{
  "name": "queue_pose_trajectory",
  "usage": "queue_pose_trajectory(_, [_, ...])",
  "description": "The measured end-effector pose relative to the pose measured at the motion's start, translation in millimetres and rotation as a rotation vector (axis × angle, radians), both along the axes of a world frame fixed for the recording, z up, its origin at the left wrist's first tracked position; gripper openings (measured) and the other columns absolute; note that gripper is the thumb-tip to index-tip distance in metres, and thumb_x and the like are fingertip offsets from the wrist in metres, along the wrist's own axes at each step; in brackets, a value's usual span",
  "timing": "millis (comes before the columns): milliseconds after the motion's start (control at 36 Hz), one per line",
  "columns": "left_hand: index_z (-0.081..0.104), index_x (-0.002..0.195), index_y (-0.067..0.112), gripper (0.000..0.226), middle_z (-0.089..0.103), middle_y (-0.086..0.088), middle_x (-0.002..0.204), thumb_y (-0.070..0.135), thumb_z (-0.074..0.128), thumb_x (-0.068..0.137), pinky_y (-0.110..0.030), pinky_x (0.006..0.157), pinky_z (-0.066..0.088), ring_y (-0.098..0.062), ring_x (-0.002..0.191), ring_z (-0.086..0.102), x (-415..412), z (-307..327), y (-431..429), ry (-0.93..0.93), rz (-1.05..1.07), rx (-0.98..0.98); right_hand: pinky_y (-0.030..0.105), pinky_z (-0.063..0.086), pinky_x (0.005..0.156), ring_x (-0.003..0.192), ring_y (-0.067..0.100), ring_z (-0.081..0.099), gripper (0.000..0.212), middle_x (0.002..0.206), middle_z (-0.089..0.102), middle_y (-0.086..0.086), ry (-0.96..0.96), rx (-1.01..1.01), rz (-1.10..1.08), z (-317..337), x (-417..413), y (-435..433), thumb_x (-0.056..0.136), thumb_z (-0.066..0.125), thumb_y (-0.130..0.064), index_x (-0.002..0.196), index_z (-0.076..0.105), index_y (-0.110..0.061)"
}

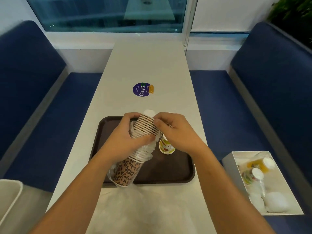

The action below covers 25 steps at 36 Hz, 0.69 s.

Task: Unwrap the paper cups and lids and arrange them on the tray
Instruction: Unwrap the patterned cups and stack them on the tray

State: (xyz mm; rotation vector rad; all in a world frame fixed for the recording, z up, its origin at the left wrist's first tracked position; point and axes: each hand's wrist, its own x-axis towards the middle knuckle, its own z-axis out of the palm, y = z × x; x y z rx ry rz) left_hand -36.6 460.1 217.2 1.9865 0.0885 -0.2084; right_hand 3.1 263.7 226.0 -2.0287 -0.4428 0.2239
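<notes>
Fingers (130, 116) of left hand (121, 137) curled round cup stack (146, 127), stack tilted above brown tray (177, 173), clear wrap (111, 173) bunched at its lower end, right hand (177, 132) apparently pinching the upper cups, yellow cup (166, 146) on tray, white box (283, 200) far right.

Beyond the tray (168, 169), the counter (148, 65) lies open to the far wall, with only a flat sticker (141, 89) on it. The tray's near right part is bare. The cup stack (145, 130) slants over its left side, gripped by the left hand (125, 141) and right hand (175, 130). A small cup (166, 146) stands just under the right hand.
</notes>
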Motion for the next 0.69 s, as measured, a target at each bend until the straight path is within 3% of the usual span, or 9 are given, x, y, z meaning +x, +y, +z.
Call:
queue_pose_trajectory(111, [0.041, 0.135, 0.049, 0.072, 0.059, 0.027, 0.122, 0.041, 0.087, 0.080, -0.018, 0.078, 0.058, -0.002, 0.106, 0.066, -4, 0, 2, 0.006, -0.012, 0.025, 0.018, 0.054, 0.081, 0.096, -0.002, 0.066, 0.023, 0.096, 0.072, -0.020, 0.048, 0.027, 0.005, -2, -1, -2, 0.107, 0.052, -0.029, 0.107, 0.075, -0.024])
queue_pose_trajectory(250, [0.041, 0.136, 0.050, 0.073, 0.063, 0.026, 0.120, 0.042, 0.087, 0.079, -0.020, 0.081, 0.056, 0.009, 0.101, 0.066, -4, 2, 2, 0.008, -0.050, 0.041, 0.026, 0.055, 0.076, 0.086, 0.004, 0.067, 0.025, 0.088, 0.072, -0.008, 0.017, 0.160, -0.164, 3, 7, -2, 0.107, 0.050, -0.019, 0.096, 0.072, -0.015])
queue_pose_trajectory(306, [0.041, 0.135, 0.049, 0.072, 0.064, 0.025, 0.119, 0.042, 0.087, 0.080, -0.018, 0.079, 0.056, 0.011, 0.100, 0.066, -3, 3, 0, 0.014, -0.060, 0.037, 0.027, 0.057, 0.079, 0.093, 0.004, 0.067, 0.021, 0.098, 0.071, -0.012, -0.024, 0.152, -0.201, 5, 12, -4, 0.108, 0.049, -0.018, 0.107, 0.070, -0.021])
queue_pose_trajectory(361, [0.042, 0.135, 0.049, 0.071, 0.066, 0.022, 0.119, 0.041, 0.087, 0.080, -0.021, 0.080, 0.057, 0.007, 0.101, 0.068, -1, 4, 0, 0.014, -0.054, 0.015, 0.025, 0.058, 0.087, 0.109, 0.003, 0.063, 0.037, 0.118, 0.064, -0.016, -0.038, 0.161, -0.098, 6, 17, -8, 0.104, 0.051, -0.007, 0.131, 0.061, -0.031])
queue_pose_trajectory(417, [0.044, 0.134, 0.050, 0.070, 0.067, 0.021, 0.118, 0.040, 0.087, 0.080, -0.026, 0.084, 0.060, 0.004, 0.101, 0.069, 3, 5, 0, 0.012, -0.045, -0.008, 0.022, 0.054, 0.099, 0.127, 0.004, 0.052, 0.065, 0.136, 0.050, -0.012, -0.137, 0.019, 0.058, 5, 21, -14, 0.094, 0.057, 0.003, 0.145, 0.049, -0.037])
queue_pose_trajectory(528, [0.044, 0.128, 0.058, 0.067, 0.066, 0.024, 0.117, 0.042, 0.088, 0.079, -0.030, 0.087, 0.062, 0.000, 0.104, 0.069, 12, 5, 1, 0.027, -0.054, -0.026, 0.026, 0.053, 0.102, 0.139, 0.018, 0.036, 0.086, 0.155, 0.019, -0.012, -0.326, -0.386, 0.210, -4, 39, -14, 0.085, 0.074, 0.003, 0.148, 0.041, -0.044])
queue_pose_trajectory(611, [0.044, 0.122, 0.062, 0.064, 0.067, 0.030, 0.111, 0.042, 0.087, 0.079, -0.025, 0.081, 0.061, 0.006, 0.101, 0.068, 18, 3, -3, 0.029, -0.061, -0.029, 0.028, 0.052, 0.105, 0.139, 0.022, 0.036, 0.085, 0.157, 0.016, -0.010, -0.409, -0.464, 0.147, -11, 55, -16, 0.081, 0.083, -0.001, 0.146, 0.045, -0.041])
queue_pose_trajectory(694, [0.044, 0.125, 0.061, 0.065, 0.065, 0.033, 0.110, 0.044, 0.087, 0.078, -0.023, 0.080, 0.060, 0.009, 0.100, 0.067, 24, -1, -4, 0.029, -0.041, -0.039, 0.021, 0.038, 0.106, 0.133, 0.016, 0.030, 0.075, 0.151, 0.028, 0.000, -0.529, -0.378, -0.076, -19, 72, -27, 0.079, 0.089, -0.016, 0.143, 0.054, -0.034])
